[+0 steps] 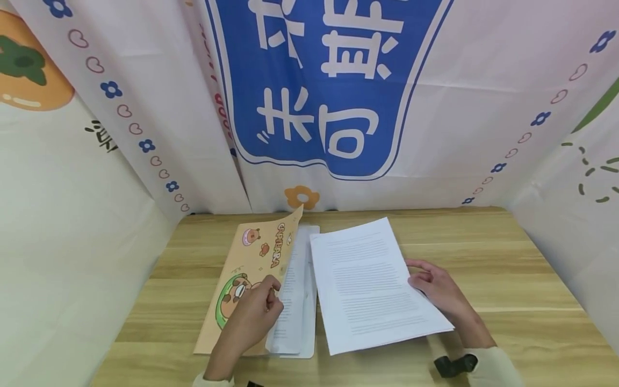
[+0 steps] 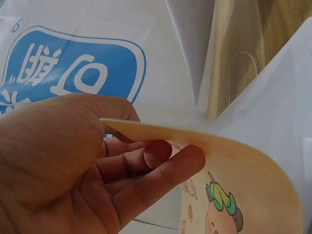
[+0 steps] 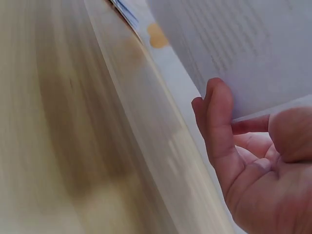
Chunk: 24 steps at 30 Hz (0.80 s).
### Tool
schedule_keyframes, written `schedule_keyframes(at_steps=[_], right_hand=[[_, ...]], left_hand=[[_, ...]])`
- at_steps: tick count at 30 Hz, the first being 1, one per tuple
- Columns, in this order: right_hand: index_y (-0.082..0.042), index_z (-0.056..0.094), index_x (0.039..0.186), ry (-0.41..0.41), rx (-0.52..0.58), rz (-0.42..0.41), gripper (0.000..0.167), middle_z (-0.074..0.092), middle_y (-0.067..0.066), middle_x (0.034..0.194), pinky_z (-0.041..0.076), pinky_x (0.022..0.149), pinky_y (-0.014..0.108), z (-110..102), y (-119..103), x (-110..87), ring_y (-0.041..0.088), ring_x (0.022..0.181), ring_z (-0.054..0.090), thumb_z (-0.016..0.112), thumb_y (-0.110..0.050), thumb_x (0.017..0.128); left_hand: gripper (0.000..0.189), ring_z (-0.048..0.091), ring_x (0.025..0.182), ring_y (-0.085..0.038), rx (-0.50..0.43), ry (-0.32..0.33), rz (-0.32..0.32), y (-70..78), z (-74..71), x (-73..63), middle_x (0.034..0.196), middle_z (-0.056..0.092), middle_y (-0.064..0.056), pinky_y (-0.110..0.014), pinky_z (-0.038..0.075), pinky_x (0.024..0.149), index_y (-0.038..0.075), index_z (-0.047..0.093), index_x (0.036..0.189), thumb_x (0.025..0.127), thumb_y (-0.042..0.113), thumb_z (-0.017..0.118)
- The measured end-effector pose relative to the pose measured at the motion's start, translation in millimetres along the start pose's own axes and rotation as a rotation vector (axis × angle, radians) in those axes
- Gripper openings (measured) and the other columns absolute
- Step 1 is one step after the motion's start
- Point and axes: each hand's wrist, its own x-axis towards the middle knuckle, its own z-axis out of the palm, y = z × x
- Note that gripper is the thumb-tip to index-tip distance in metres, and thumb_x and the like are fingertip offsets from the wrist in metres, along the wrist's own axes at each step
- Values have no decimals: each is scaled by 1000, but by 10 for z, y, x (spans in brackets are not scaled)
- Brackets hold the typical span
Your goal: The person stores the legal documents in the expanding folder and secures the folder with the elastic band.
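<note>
A tan folder with capybara drawings (image 1: pixel 256 244) lies left of centre on the table. My left hand (image 1: pixel 253 314) pinches the edge of its cover, which is lifted and bent; the left wrist view shows the cover (image 2: pixel 263 161) between thumb and fingers. Under the cover, printed sheets (image 1: pixel 292 301) and a clear plastic piece (image 1: pixel 309 317) stick out to the right. My right hand (image 1: pixel 437 290) grips the right edge of a few white printed sheets (image 1: pixel 367 290), held tilted just right of the folder. In the right wrist view the sheets (image 3: pixel 243 44) sit between its thumb and fingers.
The wood-grain table (image 1: pixel 503 279) extends under everything. A white cloth with a blue printed sign (image 1: pixel 329 107) hangs along the back edge, and printed cloth walls (image 1: pixel 72 226) close in both sides. A black strap (image 1: pixel 454 365) is around the right wrist.
</note>
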Motion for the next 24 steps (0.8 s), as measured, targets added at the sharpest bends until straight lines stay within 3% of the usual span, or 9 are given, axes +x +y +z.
schedule_keyframes(at_steps=[16,24], right_hand=[[-3,58,142,-10,52,-29,41,72,16,108,55,70,37,445,-161,324,25,84,70,60,-10,102],[-3,57,142,-27,164,-22,40,73,15,106,56,74,36,640,-216,446,24,88,69,60,-8,102]], left_hand=[[21,46,57,-6,43,-42,-45,10,53,-8,71,50,7,-22,39,49,2,63,114,94,0,62],[22,45,57,-6,25,-30,2,26,64,7,70,49,8,-23,39,49,1,65,116,94,-2,62]])
